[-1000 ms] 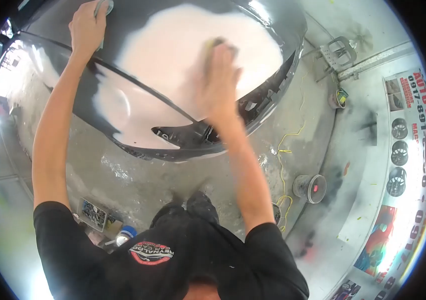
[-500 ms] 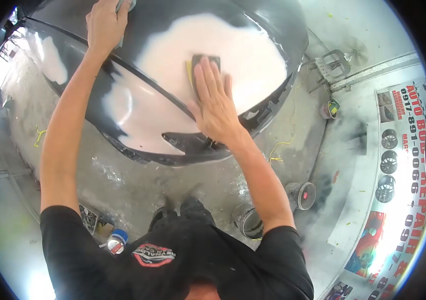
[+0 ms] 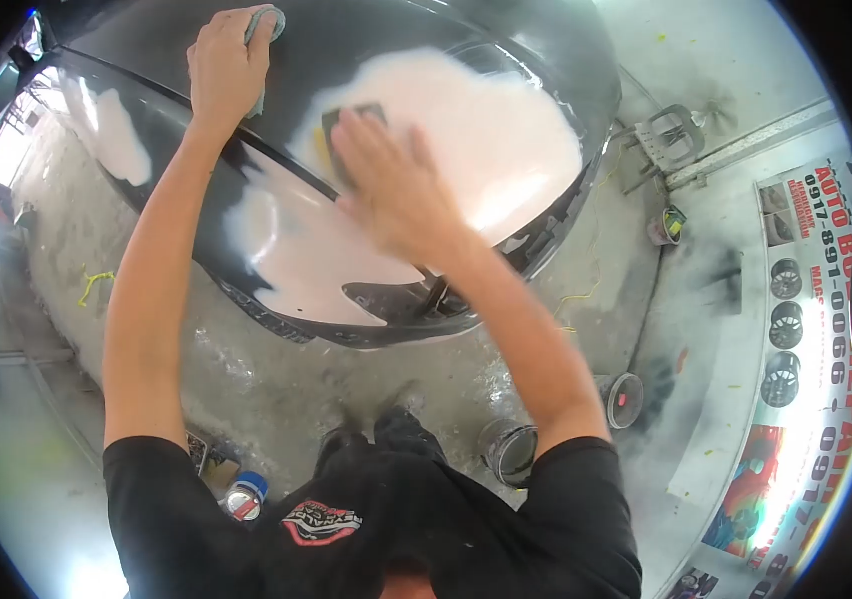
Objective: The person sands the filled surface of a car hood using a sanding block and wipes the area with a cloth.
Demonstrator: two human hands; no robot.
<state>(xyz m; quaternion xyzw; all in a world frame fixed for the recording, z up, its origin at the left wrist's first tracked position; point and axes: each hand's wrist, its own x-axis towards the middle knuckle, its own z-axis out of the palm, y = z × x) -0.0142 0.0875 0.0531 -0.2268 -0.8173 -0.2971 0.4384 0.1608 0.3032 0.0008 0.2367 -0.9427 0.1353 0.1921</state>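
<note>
Some cloth (image 3: 266, 20) fills the clenched left hand (image 3: 228, 78), right hand (image 3: 398, 192) flat on a pad (image 3: 373, 109)

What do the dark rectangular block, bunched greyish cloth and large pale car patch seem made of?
Dark rectangular block: matte, no shine; perhaps rubber or foam. Bunched greyish cloth: soft fabric, from its folded edge. Large pale car patch: smooth, likely primer, edges feathered.

The black car hood (image 3: 396, 30) at twelve o'clock looks glossy; its pale patch (image 3: 506, 130), toward one o'clock, smooth and mostly matt (a sheen brightens its lower edge). At eleven, soft-looking cloth (image 3: 277, 22); at eight, rough, blotchy concrete floor (image 3: 276, 369); at six, matt black fabric shirt (image 3: 446, 529).
</note>
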